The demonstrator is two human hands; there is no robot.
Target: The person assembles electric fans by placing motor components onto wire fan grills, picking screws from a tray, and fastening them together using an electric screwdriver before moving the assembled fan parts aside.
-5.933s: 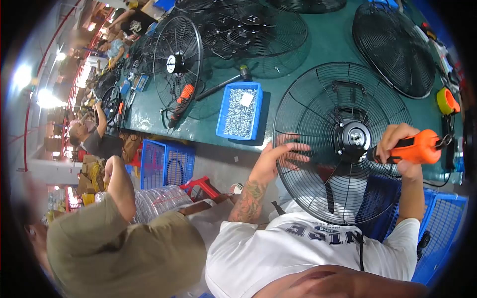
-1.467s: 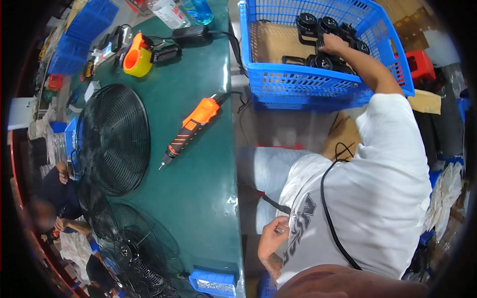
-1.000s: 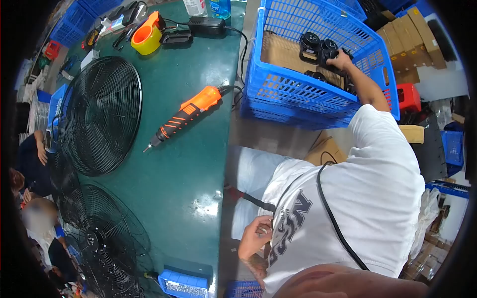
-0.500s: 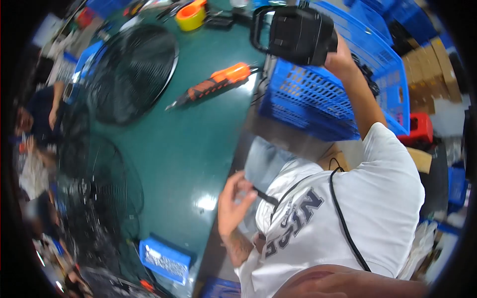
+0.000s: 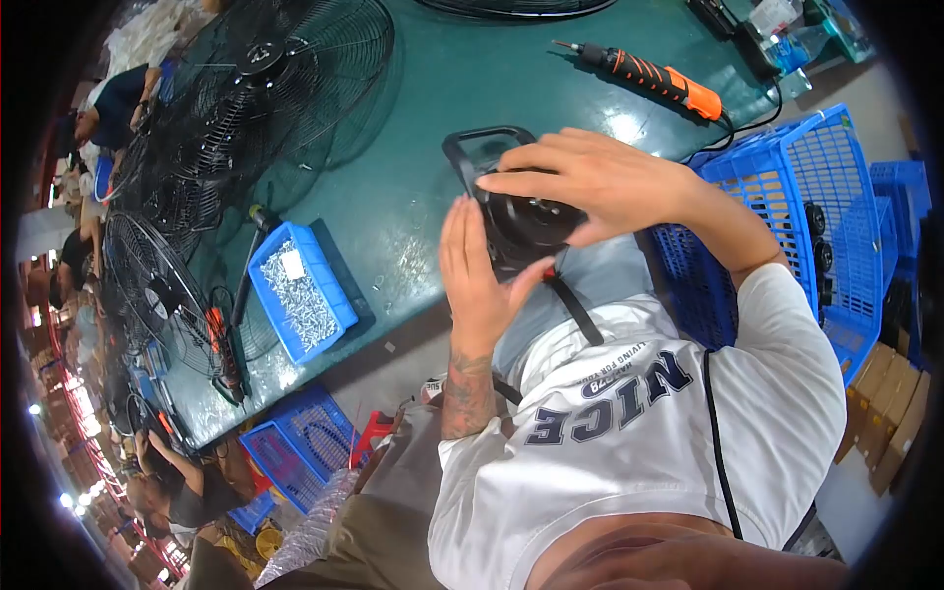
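Observation:
A black plastic housing with a loop handle (image 5: pixel 531 224) is between my two hands, over the near edge of the green table. My right hand (image 5: pixel 605 182) grips it from above and the right, its fingers across the top and partly hiding it. Against its left and near side lies my left hand (image 5: pixel 477 270), with long straight fingers along the side and the thumb near the bottom. The loop handle points away from me, over the table. Motion blurs part of the housing.
An orange and black electric screwdriver (image 5: pixel 654 84) lies at the far right of the table. Left stands a blue bin (image 5: pixel 339 300) of screws, beside black fan guards (image 5: pixel 295 79). A blue basket (image 5: pixel 787 162) with black parts stands at right. Co-workers (image 5: pixel 123 108) are at far left.
My right hand has brought the housing from above the blue basket to in front of me. My left hand has moved up and now touches it too. The view has turned.

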